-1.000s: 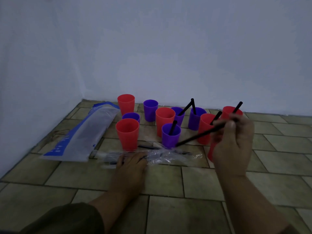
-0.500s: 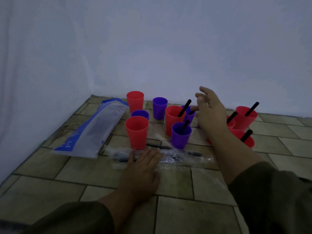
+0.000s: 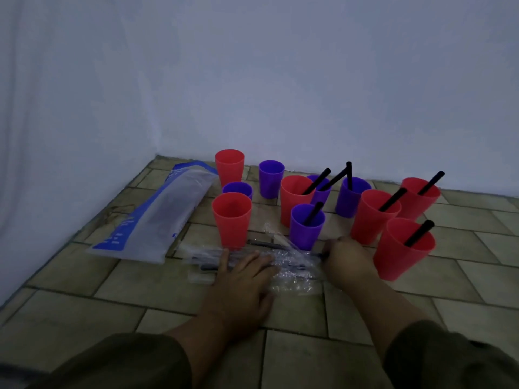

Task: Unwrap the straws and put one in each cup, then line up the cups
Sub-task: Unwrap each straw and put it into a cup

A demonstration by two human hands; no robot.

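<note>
Our right hand (image 3: 346,255) (a second ago raised in the air) has dropped to the pile of wrapped straws (image 3: 283,265) on the floor (image 3: 140,290); the black straw (image 3: 316,182) it held now stands in a red cup (image 3: 293,203).

Fingers of the right hand (image 3: 346,255) curl out of sight among wrappers (image 3: 292,273), perhaps pinching a straw (image 3: 322,256).

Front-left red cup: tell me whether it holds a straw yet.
No straw. The front-left red cup stands upright, its mouth showing only red inside; the purple cup to its right has a black straw leaning out.
</note>
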